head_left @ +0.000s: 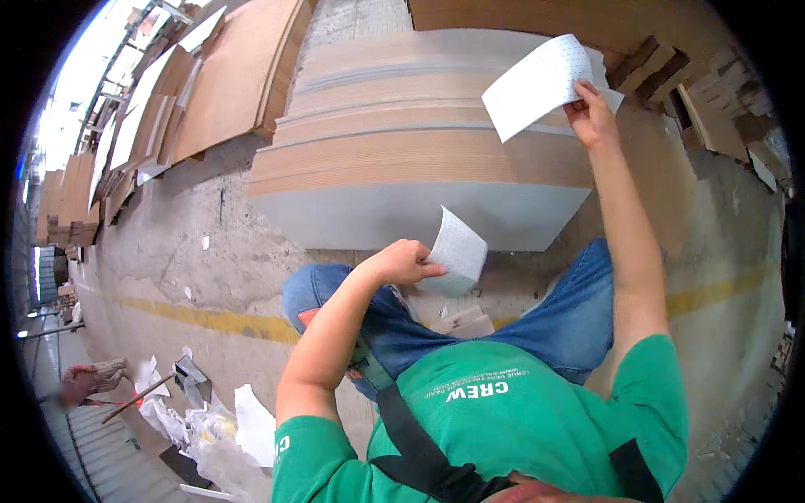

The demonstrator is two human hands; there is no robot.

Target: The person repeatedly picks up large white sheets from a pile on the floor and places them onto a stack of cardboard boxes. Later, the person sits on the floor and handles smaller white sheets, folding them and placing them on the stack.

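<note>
Between the thumb and fingers of my left hand (401,263) is a small stack of white printed sheets (459,250), held low in front of my knees. My right hand (592,119) is stretched forward and pinches the right edge of a larger white sheet (532,86), which curves and has faint printing near its edge. That sheet hangs over the far right part of a thick row of brown and grey boards (402,126) packed tightly together. The nearest board shows a plain grey face (419,210); whether the sheet touches the boards I cannot tell.
Large brown panels (231,71) lie stacked at the far left, and more cut boards (662,75) at the far right. A yellow line (210,318) crosses the concrete floor. Plastic and paper scraps (214,436), a stick (138,398) and a glove (99,377) lie lower left.
</note>
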